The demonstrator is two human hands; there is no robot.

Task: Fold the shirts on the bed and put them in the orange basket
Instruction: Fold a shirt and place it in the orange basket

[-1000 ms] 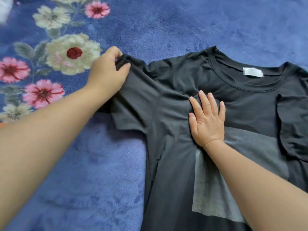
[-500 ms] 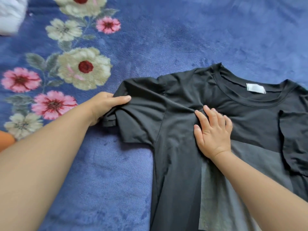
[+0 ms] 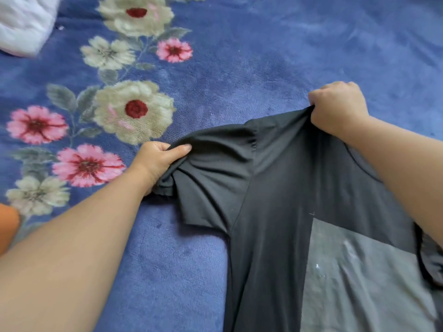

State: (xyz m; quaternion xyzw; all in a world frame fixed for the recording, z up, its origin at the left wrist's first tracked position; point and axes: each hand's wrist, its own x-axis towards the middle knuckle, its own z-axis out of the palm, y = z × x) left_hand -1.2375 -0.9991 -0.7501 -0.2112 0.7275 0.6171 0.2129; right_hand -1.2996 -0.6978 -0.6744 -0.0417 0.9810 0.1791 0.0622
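Both hands grip black shirt; no readable writing

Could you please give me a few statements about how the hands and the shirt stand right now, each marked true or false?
1. The left hand grips the black shirt at its sleeve. True.
2. The right hand lies flat and open on the shirt's chest. False: its fingers are curled round the fabric at the shoulder, by the neck.
3. The shirt bears a grey square print. True.
4. The shirt lies on a plain white sheet. False: it lies on a blue flowered blanket.
5. The shirt is already folded into a neat packet. False: it is spread out.
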